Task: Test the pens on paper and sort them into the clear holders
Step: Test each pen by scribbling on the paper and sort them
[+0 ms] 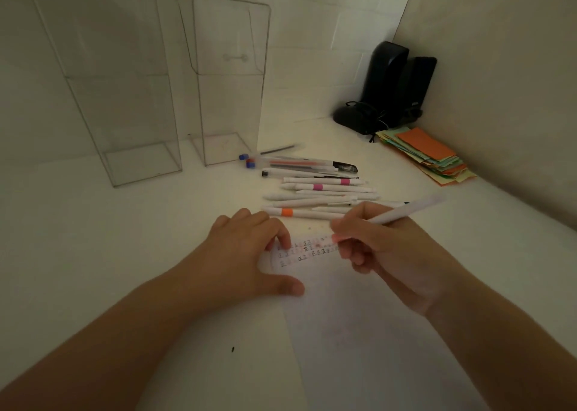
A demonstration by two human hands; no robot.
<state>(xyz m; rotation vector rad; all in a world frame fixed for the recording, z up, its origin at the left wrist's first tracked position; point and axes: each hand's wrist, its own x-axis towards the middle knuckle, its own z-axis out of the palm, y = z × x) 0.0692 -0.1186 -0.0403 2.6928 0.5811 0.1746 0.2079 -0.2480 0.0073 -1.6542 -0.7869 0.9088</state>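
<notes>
Right hand point(374, 248) grips a white pen point(402, 214) in a writing hold, tip down at the top edge of the paper point(359, 332), barrel angled up to the right. Tip itself hidden behind the fingers. Left hand point(246, 254) lies flat on the paper's left corner, fingers bent at the tips, thumb spread out along the sheet, holding nothing. Small scribble marks point(304, 250) in black and red sit in rows between the two hands. Just beyond the hands, a loose pile of pens point(315, 186) on the white worktop point(93, 254), mostly white barrels with pink or orange bands, some clear with blue caps. Two tall clear holders point(131, 104) stand behind on the left, both empty. Far right corner: black speakers point(390, 86) and a stack of coloured paper slips point(427, 154).
</notes>
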